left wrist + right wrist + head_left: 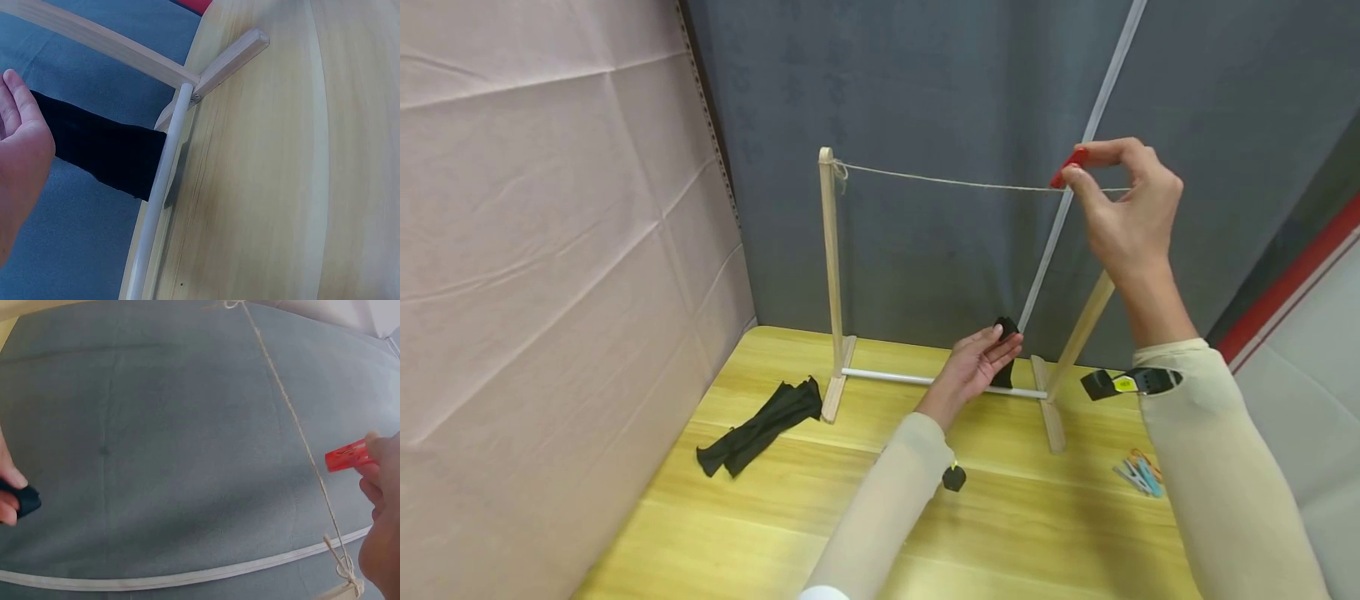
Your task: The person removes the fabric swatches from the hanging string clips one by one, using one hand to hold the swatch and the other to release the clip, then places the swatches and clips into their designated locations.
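Observation:
My right hand [1131,208] pinches a red clothespin [347,456] between thumb and fingertips, up beside the string [955,180]. In the right wrist view a gap shows between clothespin and string. Lower down, my left hand [973,367] holds a strip of black cloth, perhaps a sock [103,144], between thumb and fingers. The cloth hangs down behind the white crossbar [164,181] of the wooden stand [831,267]. A second black cloth piece [767,425] lies creased on the table, left of the stand.
Several clothespins [1142,475] lie on the wooden table [760,533] at the right. The string is tied to the tops of the stand's two posts. A grey curtain [925,92] hangs behind, and a pale cloth wall [535,250] rises at the left.

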{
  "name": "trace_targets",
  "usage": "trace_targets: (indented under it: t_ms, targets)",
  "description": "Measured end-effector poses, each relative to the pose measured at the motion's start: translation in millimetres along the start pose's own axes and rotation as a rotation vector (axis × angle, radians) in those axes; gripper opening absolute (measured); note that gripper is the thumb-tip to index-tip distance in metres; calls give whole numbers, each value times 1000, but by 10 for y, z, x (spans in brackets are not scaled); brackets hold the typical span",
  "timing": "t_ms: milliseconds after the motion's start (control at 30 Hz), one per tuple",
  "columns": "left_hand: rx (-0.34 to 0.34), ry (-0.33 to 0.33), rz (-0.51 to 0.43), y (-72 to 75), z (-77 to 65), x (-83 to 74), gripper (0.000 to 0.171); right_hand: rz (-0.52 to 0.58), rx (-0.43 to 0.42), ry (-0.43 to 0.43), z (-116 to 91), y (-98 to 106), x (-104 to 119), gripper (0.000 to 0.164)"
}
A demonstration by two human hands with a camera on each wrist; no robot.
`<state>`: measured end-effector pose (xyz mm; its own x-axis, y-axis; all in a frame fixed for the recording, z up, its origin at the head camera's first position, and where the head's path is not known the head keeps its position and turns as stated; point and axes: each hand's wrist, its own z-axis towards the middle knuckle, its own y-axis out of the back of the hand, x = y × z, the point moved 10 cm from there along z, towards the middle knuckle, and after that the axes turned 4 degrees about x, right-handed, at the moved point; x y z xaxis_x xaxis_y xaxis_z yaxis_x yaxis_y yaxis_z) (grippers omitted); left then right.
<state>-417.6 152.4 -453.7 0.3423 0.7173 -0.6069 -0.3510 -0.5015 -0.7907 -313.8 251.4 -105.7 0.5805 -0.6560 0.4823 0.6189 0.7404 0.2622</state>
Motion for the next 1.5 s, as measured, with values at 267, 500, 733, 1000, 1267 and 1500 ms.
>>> trace_targets:
  t_ms: [267, 500, 733, 1000, 1267, 1500]
  targets:
    - [-6, -8, -16, 17, -49, -107, 15, 1, 23, 48, -73, 10, -14, 30]
    - [6, -50, -42, -15, -103, -333, 5, -2, 24, 56, -241, 123, 1, 30]
    - [54, -69, -26, -74, -237, -544, 13, -48, -25, 141, -564, 313, -179, 32]
    - [29, -128, -39, 155, -436, -758, 12, -56, -64, 5, -1043, 507, -738, 29]
    - [44, -116, -2, 345, -613, -920, 13, -198, 96, -198, -1569, 689, -1399, 31]
    - [87, -138, 50, 432, -821, -1180, 18, -371, 350, -289, -2057, 803, -2107, 37]
